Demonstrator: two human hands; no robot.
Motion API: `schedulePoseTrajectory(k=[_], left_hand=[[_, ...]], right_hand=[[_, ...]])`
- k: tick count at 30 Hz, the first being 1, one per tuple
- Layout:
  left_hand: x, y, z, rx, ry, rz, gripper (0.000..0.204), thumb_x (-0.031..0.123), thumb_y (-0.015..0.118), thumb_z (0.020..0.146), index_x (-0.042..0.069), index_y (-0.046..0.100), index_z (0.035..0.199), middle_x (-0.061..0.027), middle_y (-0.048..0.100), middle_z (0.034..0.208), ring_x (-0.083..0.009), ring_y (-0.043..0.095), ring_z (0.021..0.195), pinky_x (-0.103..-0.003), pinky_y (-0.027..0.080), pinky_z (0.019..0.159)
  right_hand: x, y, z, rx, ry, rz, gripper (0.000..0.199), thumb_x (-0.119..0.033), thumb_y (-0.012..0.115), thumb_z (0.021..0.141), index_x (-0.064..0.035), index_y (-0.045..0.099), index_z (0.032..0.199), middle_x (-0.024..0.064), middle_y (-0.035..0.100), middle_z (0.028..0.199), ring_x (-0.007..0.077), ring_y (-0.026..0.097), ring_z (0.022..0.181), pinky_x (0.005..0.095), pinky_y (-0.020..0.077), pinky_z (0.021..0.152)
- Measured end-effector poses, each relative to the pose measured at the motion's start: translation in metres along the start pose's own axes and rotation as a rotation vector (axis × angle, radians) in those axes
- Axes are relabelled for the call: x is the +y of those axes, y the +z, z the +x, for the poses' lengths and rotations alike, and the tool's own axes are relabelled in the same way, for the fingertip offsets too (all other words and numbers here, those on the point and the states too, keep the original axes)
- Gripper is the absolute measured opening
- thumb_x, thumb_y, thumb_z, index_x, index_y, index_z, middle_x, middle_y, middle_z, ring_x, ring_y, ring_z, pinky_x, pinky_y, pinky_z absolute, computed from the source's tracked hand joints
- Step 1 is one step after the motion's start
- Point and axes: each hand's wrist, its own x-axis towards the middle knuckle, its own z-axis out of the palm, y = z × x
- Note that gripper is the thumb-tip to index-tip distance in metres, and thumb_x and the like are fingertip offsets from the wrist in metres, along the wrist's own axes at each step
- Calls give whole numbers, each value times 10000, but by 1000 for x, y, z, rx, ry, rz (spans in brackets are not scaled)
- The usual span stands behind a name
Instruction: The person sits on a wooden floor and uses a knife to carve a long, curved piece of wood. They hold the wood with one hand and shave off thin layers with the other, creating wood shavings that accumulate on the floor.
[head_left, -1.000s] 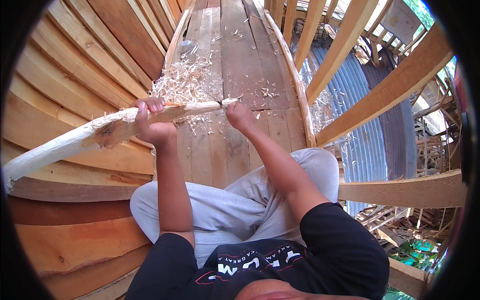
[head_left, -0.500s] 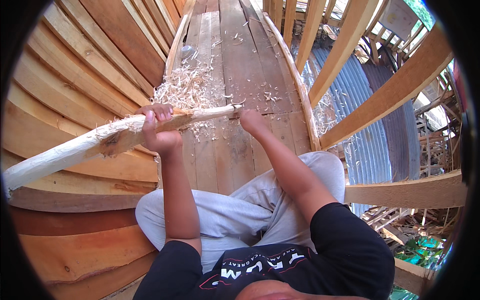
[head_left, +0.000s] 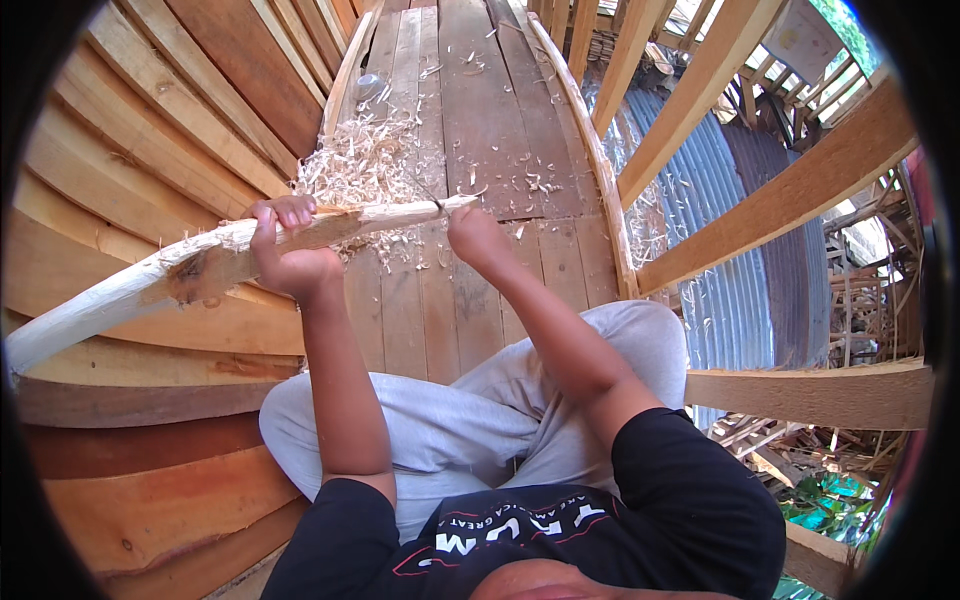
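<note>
Left grip point(head_left: 298, 264) holds pole point(head_left: 215, 260); right grip point(head_left: 477, 237) curled near its end

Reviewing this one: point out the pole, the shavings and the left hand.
Pole point(head_left: 208, 262): head view, on its pale shaft, left of the left hand.
Shavings point(head_left: 357, 163): head view, on the middle of the pile.
Left hand point(head_left: 296, 268): head view, on the palm.

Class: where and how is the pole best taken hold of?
Probably around the thicker part of the pole, left of the left hand, coming from the near side: it lies crosswise, that side toward the person, and narrows toward the right hand, leaving less to grip there.
</note>
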Motion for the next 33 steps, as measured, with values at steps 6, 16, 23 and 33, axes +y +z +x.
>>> schedulePoseTrajectory(k=[6, 16, 23, 33], left_hand=[[-3, 11, -10, -52, -10, 2, 131, 174, 516, 791, 89, 444, 721, -26, 399, 606, -147, 391, 597, -313, 367, 640], [0, 1, -6, -110, 6, 1, 133, 169, 512, 792, 89, 439, 715, -21, 392, 615, -148, 390, 603, -316, 366, 641], [0, -7, 0, -53, 7, -16, 130, 171, 511, 790, 95, 436, 715, -23, 397, 611, -144, 393, 603, -307, 366, 628], [-1, 10, -4, -163, 8, -4, 117, 184, 514, 781, 87, 454, 758, -36, 425, 615, -148, 421, 603, -319, 386, 646]], right_hand=[[13, -6, 5, 41, 44, -11, 524, -335, 316, 923, 63, 655, 885, 289, 642, 937, 460, 608, 929, 500, 469, 856], [-29, -15, -15, -43, -17, -70, 533, -332, 288, 925, 41, 669, 933, 288, 642, 980, 439, 613, 968, 498, 470, 864], [-5, -9, -10, 6, 94, -109, 539, -331, 276, 931, 37, 668, 962, 283, 645, 981, 433, 620, 956, 502, 474, 860], [38, -10, 27, 27, 167, -88, 551, -332, 282, 938, 78, 649, 965, 319, 597, 1064, 474, 540, 1075, 513, 413, 945]])
